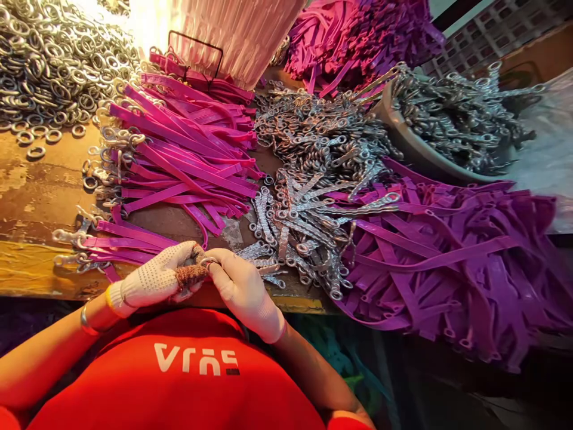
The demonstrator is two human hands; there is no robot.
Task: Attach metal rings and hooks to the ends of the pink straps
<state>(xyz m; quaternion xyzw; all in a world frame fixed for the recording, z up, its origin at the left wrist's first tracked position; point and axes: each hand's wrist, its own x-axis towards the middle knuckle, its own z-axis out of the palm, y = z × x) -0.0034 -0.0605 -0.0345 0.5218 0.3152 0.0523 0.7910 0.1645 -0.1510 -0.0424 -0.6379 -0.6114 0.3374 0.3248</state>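
Observation:
My left hand (168,275) wears a white dotted glove with brown, worn fingertips. Its fingers are closed on a small metal ring (208,261) in front of my body. My right hand (244,291), in a plain white glove, pinches the same ring from the other side with thumb and fingers. Anything else inside the fingers is hidden. Just behind my left hand lie a few magenta straps (129,240) with metal links at their left ends. Flat twisted metal links (293,224) spread over the table to the right of my right hand.
Loose metal rings (58,71) pile up at the back left. Finished-looking magenta straps (188,149) lie in rows mid-table. Purple straps (439,257) hang over the right front edge. A tub (391,119) holds more links. Clear plastic strips (237,36) stand behind a wire frame (197,37).

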